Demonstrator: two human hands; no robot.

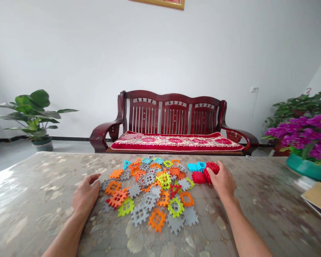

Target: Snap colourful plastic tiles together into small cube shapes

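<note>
A loose pile of flat plastic building tiles with toothed edges is spread over the table, among them an orange tile (157, 219), a lime green tile (176, 207) and a grey tile (139, 215). Many have window-like cut-outs. Just left of the pile, my left hand (86, 192) rests on the tabletop, holding nothing, thumb and forefinger apart. At the pile's far right, my right hand (224, 181) has its thumb and fingers around red toothed tiles (211, 169). Beside them lie another red tile (198, 177) and blue tiles (200, 166). My right fingertips are partly hidden.
The patterned table (37, 200) reaches toward a wooden bench (173, 117) with a red cushion. On the right are a teal flower pot (307, 167), with purple flowers, and a tan booklet (318, 197). One grey piece (250, 157) lies at the far edge.
</note>
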